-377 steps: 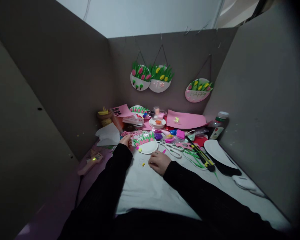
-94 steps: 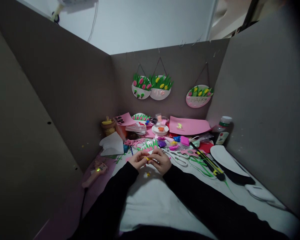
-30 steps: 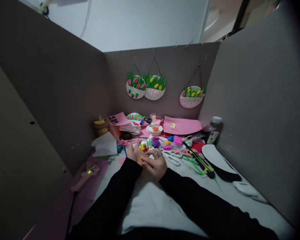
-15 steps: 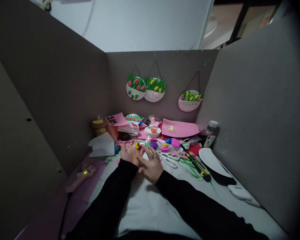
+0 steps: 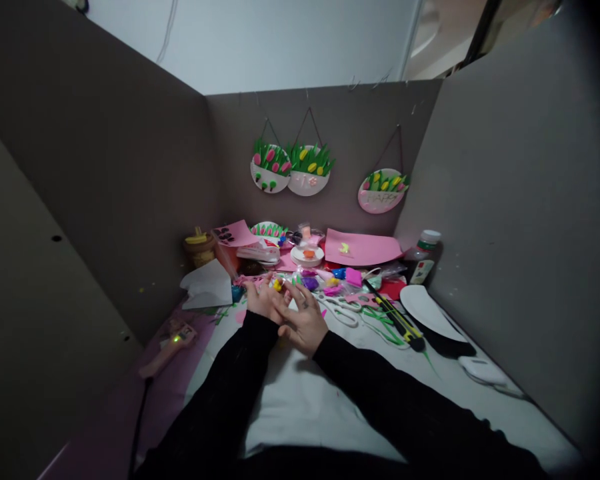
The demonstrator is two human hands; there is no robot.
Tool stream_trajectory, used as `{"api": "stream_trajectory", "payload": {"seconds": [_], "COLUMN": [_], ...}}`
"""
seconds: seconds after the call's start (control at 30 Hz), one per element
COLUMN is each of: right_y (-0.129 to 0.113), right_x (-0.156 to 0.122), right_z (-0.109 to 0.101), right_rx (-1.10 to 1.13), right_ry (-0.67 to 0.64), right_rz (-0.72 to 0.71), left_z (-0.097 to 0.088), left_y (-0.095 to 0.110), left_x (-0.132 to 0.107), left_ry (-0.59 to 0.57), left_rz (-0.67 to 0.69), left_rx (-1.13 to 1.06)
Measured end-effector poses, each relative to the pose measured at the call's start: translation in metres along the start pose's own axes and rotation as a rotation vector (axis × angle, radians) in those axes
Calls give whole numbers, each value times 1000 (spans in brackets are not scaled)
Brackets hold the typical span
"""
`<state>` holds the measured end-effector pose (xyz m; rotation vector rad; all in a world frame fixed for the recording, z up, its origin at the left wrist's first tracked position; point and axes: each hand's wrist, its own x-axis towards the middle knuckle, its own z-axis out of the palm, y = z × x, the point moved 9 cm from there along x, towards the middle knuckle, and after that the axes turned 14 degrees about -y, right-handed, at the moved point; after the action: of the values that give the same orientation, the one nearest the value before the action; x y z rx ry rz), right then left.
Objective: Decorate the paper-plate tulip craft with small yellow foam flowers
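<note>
Yellow piece [image 5: 278,286] — among left fingers [image 5: 269,282]

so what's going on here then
A person in black sleeves is working over a white-covered table. The left hand has a small yellow clay-like piece at its fingers, and the right hand lies across the left palm with its fingers stretched; whatever is between the palms is hidden. White-handled scissors lie to the person's right, and a pink glue gun with a lit light lies to the left. Three tulip-decorated plates hang on the back panel.
</note>
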<state>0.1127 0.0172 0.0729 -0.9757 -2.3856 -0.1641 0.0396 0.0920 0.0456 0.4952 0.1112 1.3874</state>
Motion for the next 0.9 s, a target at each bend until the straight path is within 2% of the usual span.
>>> {"api": "stream_trajectory", "payload": {"seconds": [0.1,0.23,0.3,0.37,0.5,0.57,0.63,0.7,0.77,0.83,0.9], "right_y": [-3,-1,1,-2,2,3,-3,-6,-4,-3,-8], "right_x": [-1,-1,-1,-1,-1,-2,-2,-2,-2,-3,-4], "right_z": [1,1,2,4,4,2,2,2,-1,-4,-5], "right_rx": [-1,2,-12,-20,-1,10,16,22,32,38,43], "right_ry": [-10,-11,-4,-8,4,19,13,8,29,66,72], "right_rz": [-35,-17,4,-33,-13,-7,-66,-101,-68,-56,-106], "left_z": [-2,-6,-5,-6,-11,-11,-11,-10,-9,-8,-8], "left_y": [8,0,3,6,2,6,10,5,-1,-1,3], "left_x": [0,0,1,1,3,3,3,1,0,-2,-2], "left_ry": [9,29,17,21,49,35,23,20,11,16,31], "left_rz": [78,-5,38,78,22,48,72,25,-34,-20,26], "left_rx": [-2,-8,-3,4,14,15,16,19,20,18,19]}}
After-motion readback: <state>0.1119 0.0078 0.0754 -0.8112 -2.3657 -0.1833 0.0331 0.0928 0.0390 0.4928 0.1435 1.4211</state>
